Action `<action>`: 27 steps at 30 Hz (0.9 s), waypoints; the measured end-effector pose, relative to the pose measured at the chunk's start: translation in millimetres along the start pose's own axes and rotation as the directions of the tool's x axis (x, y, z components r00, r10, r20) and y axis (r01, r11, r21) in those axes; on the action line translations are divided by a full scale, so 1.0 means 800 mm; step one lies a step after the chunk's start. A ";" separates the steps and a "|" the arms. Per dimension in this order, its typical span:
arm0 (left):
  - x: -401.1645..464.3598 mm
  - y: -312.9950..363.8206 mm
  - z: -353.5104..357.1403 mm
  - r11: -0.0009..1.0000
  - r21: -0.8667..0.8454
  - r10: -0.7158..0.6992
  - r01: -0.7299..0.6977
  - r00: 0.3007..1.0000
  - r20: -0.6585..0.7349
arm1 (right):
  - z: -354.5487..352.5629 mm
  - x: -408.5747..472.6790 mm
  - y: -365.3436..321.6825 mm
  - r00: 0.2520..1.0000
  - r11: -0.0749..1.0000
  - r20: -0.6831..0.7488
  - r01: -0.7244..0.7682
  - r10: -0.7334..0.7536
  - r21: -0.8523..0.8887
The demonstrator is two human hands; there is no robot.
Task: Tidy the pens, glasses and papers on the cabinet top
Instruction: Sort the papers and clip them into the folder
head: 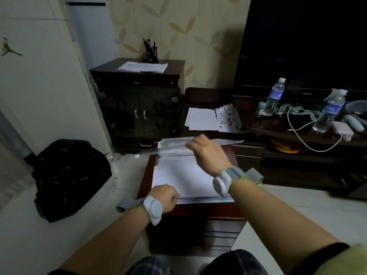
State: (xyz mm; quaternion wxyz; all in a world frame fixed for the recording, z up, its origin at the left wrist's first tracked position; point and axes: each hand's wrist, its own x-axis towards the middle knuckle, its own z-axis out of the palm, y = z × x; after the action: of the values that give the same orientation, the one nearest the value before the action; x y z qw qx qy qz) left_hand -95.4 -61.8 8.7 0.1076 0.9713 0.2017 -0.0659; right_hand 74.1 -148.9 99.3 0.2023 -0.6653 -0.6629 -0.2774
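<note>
A stack of white papers (180, 175) lies on a low dark-red cabinet (198, 212) in front of me. My left hand (165, 196) pinches the stack's near edge at the left corner. My right hand (208, 153) is closed on a raised, blurred sheet (174, 144) at the stack's far edge. On the taller dark cabinet (137, 76) at the back lie more papers (143, 66) beside a pen holder (152, 53) with several pens. No glasses are visible.
Loose sheets (202, 119) rest on a dark chair or stool behind the low cabinet. A black rubbish bag (69, 175) sits on the floor at left. At right, a TV stand (297, 135) carries two water bottles (275, 97), a white cable and small items.
</note>
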 end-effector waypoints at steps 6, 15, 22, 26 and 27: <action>-0.003 0.001 0.009 0.999 -0.032 0.019 -0.019 1.000 0.007 | 0.044 -0.082 -0.038 0.791 0.990 0.605 -0.138 0.094 0.026; 0.003 0.004 0.013 1.000 -0.025 -0.008 0.009 0.998 0.057 | 0.063 -0.096 -0.041 0.694 0.975 0.705 -0.222 0.143 0.021; 0.009 0.005 0.011 1.000 -0.010 -0.029 0.030 0.994 0.105 | 0.082 -0.116 -0.045 0.631 0.948 0.751 -0.318 0.195 0.021; 0.010 0.003 0.013 0.999 -0.023 -0.027 0.029 0.994 0.107 | 0.085 -0.117 -0.047 0.623 0.941 0.756 -0.338 0.201 0.029; 0.011 0.003 0.013 0.999 -0.020 -0.025 0.027 0.994 0.106 | 0.086 -0.116 -0.046 0.624 0.940 0.756 -0.339 0.200 0.031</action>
State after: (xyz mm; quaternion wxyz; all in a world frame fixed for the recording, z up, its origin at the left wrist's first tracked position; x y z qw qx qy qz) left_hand -87.5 -62.8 -2.3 0.1279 0.9625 0.2091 -0.1164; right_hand 47.5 -174.8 -15.9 0.0102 -0.7919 -0.6008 0.1090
